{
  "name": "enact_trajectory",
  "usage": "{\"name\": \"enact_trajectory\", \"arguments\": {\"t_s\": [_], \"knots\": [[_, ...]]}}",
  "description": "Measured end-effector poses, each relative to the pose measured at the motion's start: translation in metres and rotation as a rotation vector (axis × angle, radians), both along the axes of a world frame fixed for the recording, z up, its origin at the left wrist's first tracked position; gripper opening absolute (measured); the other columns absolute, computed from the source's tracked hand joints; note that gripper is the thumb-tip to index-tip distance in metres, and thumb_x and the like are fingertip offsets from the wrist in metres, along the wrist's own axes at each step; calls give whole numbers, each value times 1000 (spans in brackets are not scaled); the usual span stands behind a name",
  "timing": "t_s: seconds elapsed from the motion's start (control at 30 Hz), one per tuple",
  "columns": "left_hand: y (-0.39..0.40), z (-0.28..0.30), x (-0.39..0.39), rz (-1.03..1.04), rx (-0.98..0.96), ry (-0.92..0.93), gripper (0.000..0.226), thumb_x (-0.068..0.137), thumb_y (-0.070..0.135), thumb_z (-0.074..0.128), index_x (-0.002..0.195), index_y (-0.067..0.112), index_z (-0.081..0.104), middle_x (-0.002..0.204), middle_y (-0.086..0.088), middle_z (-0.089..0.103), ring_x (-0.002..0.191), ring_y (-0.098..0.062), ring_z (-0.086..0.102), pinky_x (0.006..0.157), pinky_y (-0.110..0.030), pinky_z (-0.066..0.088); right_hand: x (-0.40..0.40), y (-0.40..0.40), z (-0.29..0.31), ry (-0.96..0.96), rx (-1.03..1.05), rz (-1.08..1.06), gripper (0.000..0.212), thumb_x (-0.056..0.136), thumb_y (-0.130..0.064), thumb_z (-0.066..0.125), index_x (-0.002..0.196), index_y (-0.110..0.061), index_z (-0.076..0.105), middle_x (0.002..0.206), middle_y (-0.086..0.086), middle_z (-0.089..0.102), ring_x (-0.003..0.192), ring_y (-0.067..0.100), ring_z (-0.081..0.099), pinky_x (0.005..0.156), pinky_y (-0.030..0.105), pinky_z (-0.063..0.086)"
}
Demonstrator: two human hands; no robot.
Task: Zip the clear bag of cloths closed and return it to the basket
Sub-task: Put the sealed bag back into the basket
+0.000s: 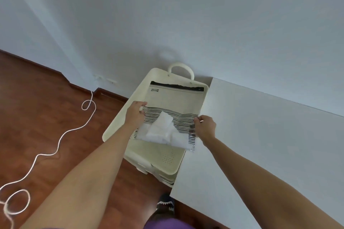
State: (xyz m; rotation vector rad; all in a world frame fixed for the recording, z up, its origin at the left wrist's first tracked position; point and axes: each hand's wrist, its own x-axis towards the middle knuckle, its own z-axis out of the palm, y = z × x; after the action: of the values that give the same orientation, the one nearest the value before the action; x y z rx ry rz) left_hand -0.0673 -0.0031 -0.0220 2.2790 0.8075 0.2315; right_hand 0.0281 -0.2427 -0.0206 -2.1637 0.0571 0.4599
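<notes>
Holding the clear bag (pixel 173 106) flat over the basket (pixel 121 117), both hands gripped its side edges. Left hand (pixel 135 114) was closed on the bag's left edge, fingers curled over the striped band. Right hand (pixel 204 126) pinched the right edge near the lower corner, thumb on top.

Bag: transparent, with a black zip strip (pixel 176 86) along its far end, a small label just below that strip at the left, and black horizontal stripes across the near half. White cloths (pixel 162 132) lay bunched inside, toward the near end. Whether the zip was fully closed could not be told from this view.

Basket: cream plastic, perforated floor visible beneath the bag's near end, looped handle (pixel 181 69) at the far rim against the wall (pixel 186 15). It stood on the wooden floor (pixel 37 108), just beside the edge of a white table (pixel 260 135) on its right. The bag's near right corner overlapped the table edge.

A white cord (pixel 61 135) lay looped across the floor to the left, well apart from the basket. A dark shoe (pixel 165 204) showed at the bottom of the frame.
</notes>
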Motion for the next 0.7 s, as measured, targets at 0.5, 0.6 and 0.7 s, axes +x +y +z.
{"name": "enact_trajectory", "arguments": {"t_s": [0.5,0.6,0.7], "knots": [[65,-52,18,-226,37,360,60,83,-16,48,138,7,51,144,-11,48,125,-33,51,104,-33,40,-12,73,-42,294,-308,115,27,88,5,44,65,-8,46,64,5,52,53,16,50,41,22,39],[65,-57,20,-235,18,373,61,82,-17,48,139,5,50,145,-12,46,126,-32,50,105,-32,39,-12,72,-42,336,-338,147,19,87,4,45,72,-7,50,81,12,60,58,21,55,36,19,38],[64,-59,20,-228,13,367,64,81,-19,48,141,6,47,146,-14,42,129,-33,46,105,-31,38,-11,72,-39,362,-376,187,30,84,8,50,64,-12,42,83,13,54,46,14,45,21,13,26]]}}
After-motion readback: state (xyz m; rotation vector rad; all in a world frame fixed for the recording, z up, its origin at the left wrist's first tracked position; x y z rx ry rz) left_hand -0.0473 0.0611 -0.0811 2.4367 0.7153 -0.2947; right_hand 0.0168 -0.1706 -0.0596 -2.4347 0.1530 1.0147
